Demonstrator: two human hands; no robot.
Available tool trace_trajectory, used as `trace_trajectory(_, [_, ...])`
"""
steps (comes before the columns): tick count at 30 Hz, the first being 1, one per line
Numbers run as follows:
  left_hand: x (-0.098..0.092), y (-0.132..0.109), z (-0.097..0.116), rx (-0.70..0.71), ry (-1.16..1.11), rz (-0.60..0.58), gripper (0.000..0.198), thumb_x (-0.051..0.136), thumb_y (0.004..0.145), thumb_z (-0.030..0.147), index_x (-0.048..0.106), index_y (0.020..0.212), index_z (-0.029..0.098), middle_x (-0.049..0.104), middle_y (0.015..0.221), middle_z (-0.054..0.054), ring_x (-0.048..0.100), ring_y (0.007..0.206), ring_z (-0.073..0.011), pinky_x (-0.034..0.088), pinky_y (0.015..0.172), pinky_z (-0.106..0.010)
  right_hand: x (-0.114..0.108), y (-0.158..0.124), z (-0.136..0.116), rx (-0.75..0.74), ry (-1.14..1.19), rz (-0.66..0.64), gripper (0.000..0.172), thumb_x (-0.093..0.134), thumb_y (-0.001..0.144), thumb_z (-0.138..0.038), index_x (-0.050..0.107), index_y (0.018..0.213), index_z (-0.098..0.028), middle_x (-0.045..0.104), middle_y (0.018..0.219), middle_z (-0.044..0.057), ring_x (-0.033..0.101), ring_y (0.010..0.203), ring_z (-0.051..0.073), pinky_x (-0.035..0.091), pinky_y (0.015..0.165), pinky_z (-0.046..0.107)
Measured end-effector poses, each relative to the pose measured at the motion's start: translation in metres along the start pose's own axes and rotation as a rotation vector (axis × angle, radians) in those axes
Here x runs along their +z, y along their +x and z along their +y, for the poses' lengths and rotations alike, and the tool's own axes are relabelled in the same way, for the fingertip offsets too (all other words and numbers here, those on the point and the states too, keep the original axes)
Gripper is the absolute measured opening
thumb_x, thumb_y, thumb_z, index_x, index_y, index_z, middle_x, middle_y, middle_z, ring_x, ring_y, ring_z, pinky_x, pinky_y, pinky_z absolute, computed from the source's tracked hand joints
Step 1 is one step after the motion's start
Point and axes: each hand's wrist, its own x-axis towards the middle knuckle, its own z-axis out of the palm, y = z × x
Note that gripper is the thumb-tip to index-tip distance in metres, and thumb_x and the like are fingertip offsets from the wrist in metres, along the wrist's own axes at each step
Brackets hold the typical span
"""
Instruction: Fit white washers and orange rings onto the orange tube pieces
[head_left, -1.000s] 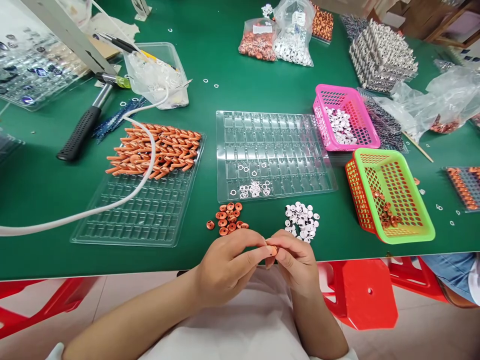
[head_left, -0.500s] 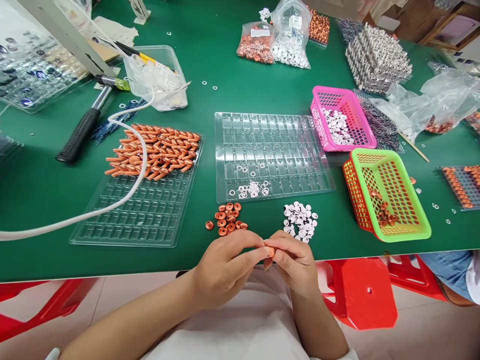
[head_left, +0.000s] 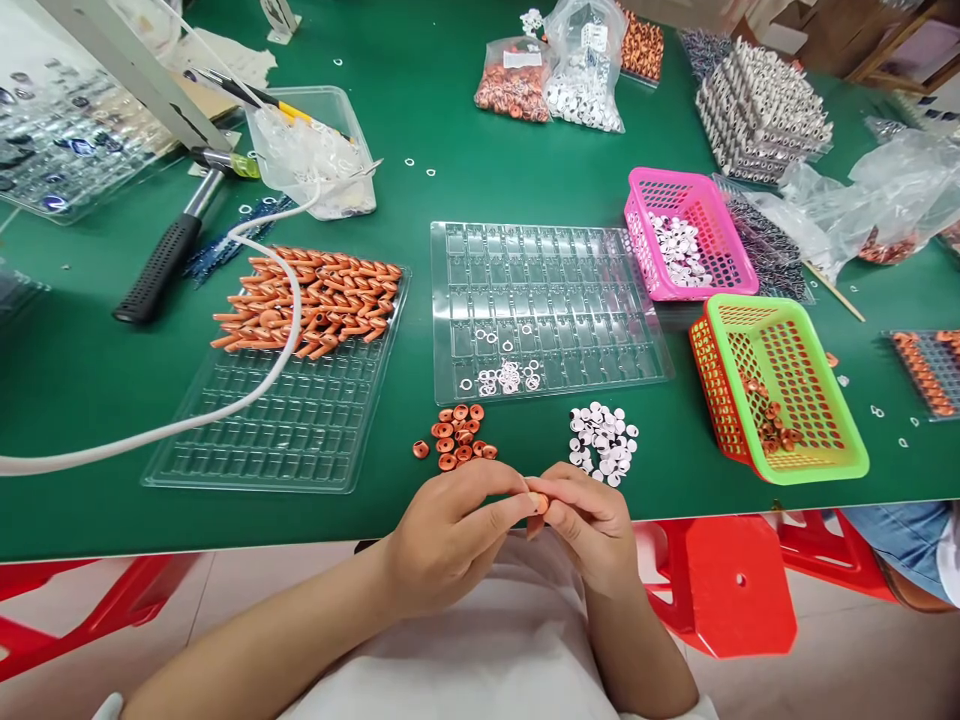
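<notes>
My left hand (head_left: 450, 540) and my right hand (head_left: 596, 525) meet over my lap at the table's front edge. Both are closed, pinching one small orange-brown part (head_left: 540, 504) between thumbs and fingertips. Fingers cover most of it, so its exact form is hidden. Just beyond my left hand lies a loose pile of round copper-coloured pieces (head_left: 459, 428) with holes in their middles. Past my right hand, small white discs (head_left: 602, 440), some with black showing, are heaped on the green table (head_left: 397, 520).
Behind the piles lies a clear plastic tray (head_left: 555, 300) with white rings on it. Left of that, another tray (head_left: 262, 430) carries orange parts, crossed by a white cable (head_left: 225, 412). A hammer (head_left: 169, 250), a pink basket (head_left: 694, 215) and a green basket (head_left: 817, 400) stand around.
The view has shifted very slightly. Both hands keep the same pinch on the small orange-brown part, with no clear movement of the other things.
</notes>
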Motion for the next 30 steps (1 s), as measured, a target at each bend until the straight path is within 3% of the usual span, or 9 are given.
trace_trajectory(13, [0.0,-0.005,0.0,-0.037,0.037,-0.004,0.03,0.05,0.087,0.003,0.06,0.111,0.018,0.068,0.093,-0.007,0.064,0.086,-0.0155,0.056,0.072,-0.027,0.002,-0.005,-0.016,-0.16,-0.514,-0.045,0.044,0.054,0.091,-0.014,0.054,0.132,-0.031,0.064,0.099,0.006,0.061,0.088,0.017,0.052,0.072,0.03])
trace_trajectory(30, [0.001,-0.006,0.001,-0.016,0.041,0.009,0.03,0.052,0.084,0.0,0.06,0.11,0.014,0.067,0.093,-0.009,0.063,0.088,-0.0167,0.055,0.072,-0.028,0.008,-0.01,-0.011,-0.274,-0.562,0.071,0.047,0.054,0.09,-0.011,0.055,0.133,-0.03,0.067,0.096,0.007,0.063,0.083,0.02,0.053,0.067,0.032])
